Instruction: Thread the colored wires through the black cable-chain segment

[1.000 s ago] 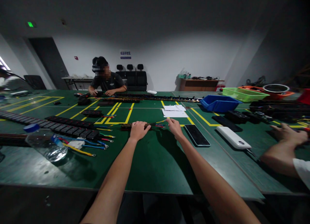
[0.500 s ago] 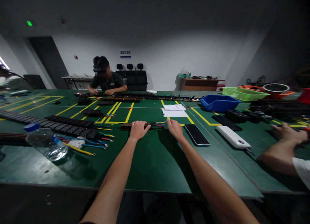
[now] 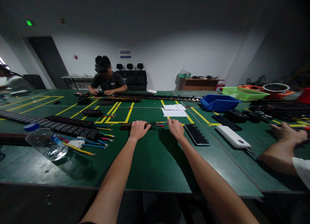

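A short black strip with copper-coloured bars (image 3: 125, 126) lies crosswise on the green table in front of me. My left hand (image 3: 139, 130) is wrapped over its middle, fingers on the far side and thumb toward the right. Coloured wires (image 3: 160, 124) with ring terminals come out of the strip's right end. Just right of those wire ends is my right hand (image 3: 176, 128), fingers curled together; whether anything small is pinched there is hidden. A dark-screened phone (image 3: 196, 135) lies close to the right hand.
Long black strips (image 3: 72, 127) with ring-ended leads and a water bottle (image 3: 46, 143) are at left. White papers (image 3: 174, 112) lie ahead. A blue bin (image 3: 220, 102) and white power bank (image 3: 232, 136) are right. Another person's hand (image 3: 288, 133) works at far right; someone (image 3: 108, 80) sits opposite.
My right hand has shifted slightly right, a little away from the wire ends. My left hand and the strip stay put. The person opposite has raised and turned their head.
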`<state>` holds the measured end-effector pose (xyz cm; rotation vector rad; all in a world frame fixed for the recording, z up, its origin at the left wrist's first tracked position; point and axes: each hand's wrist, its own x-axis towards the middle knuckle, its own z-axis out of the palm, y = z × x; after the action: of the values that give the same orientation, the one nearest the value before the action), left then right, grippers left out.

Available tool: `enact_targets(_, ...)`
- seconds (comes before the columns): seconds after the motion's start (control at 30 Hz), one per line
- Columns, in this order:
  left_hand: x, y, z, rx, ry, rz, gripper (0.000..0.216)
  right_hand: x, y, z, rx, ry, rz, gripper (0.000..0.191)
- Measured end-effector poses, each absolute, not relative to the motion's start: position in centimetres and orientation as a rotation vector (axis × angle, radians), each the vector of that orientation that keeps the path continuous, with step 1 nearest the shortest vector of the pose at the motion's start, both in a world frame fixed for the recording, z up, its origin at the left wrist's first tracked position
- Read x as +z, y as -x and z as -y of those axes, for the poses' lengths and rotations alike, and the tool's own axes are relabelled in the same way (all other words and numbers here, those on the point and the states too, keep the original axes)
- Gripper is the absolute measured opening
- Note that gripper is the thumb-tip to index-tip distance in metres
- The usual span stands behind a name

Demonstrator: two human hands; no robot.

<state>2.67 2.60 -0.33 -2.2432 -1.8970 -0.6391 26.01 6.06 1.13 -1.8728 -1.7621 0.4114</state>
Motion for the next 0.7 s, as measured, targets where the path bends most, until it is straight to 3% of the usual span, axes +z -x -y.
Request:
enact_targets(0.47,-0.46,-2.73,-2.7,-0.623,2.211,1.892,0.054,1.02,-25.76,-5.97,0.418,1.828,1.828,0.048)
enact_targets(0.7,-0.37,-2.76,-2.58,-0.627,2.212,1.88,0.054,0.68,-25.64,-5.9,0.492,1.869,1.973,0.057)
